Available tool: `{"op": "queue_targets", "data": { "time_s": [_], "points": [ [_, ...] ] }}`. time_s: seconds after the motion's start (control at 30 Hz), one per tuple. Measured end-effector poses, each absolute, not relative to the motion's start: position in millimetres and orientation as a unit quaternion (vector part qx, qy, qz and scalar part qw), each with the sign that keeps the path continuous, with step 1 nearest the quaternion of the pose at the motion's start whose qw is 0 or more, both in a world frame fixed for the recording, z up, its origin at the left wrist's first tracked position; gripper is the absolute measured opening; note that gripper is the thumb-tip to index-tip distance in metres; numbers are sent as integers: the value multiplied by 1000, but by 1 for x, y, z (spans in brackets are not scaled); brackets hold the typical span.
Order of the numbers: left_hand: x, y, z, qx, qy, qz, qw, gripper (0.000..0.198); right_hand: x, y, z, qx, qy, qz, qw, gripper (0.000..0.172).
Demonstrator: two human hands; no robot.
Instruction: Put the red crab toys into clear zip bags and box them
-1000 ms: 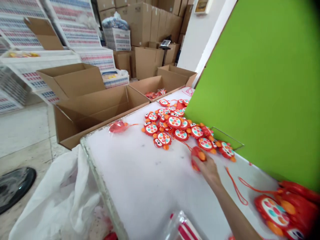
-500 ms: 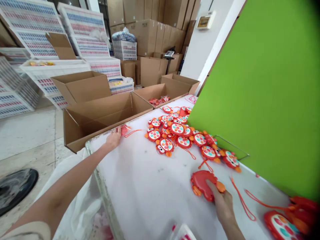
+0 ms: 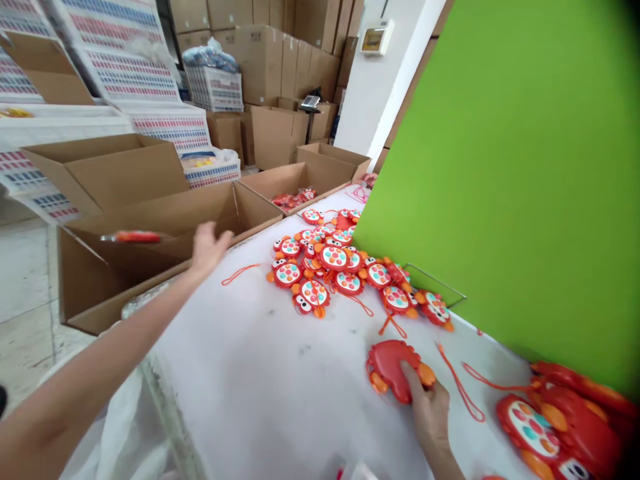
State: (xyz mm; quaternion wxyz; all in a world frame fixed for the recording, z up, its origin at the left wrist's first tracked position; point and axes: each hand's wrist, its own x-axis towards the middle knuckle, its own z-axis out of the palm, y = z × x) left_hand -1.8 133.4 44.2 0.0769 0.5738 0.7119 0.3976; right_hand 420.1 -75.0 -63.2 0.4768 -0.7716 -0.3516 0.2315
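Observation:
My left hand [image 3: 209, 248] is over the near edge of an open cardboard box [image 3: 200, 213], its fingers apart and holding nothing. A wrapped red item [image 3: 136, 237] hangs in the air over that box, away from the fingers and blurred. My right hand [image 3: 431, 407] grips a red crab-like toy [image 3: 395, 367], back side up, above the white table [image 3: 280, 400]. Several similar toys [image 3: 334, 257] with coloured dots lie piled at the middle of the table. An orange cord loop [image 3: 240, 274] rests near the box edge.
More red toys [image 3: 535, 427] lie at the lower right. A green panel [image 3: 490, 173] stands along the table's right side. A second box [image 3: 320, 180] holds wrapped red items [image 3: 295, 199]. Crates [image 3: 215, 90] and stacked cartons [image 3: 260, 63] fill the background.
My left hand has let go of the wrapped red item, which is now in the air over the box. The view has shifted; my right hand still grips the toy.

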Motion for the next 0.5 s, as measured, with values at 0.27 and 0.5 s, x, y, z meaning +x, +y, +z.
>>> {"op": "queue_targets", "data": {
  "time_s": [0.27,0.5],
  "points": [
    [183,220,24,789,531,254,178,32,414,-77,-72,-763,-358,173,509,44],
    [237,288,24,828,494,148,220,34,412,-79,-73,-755,-378,165,510,42]
  ]
}}
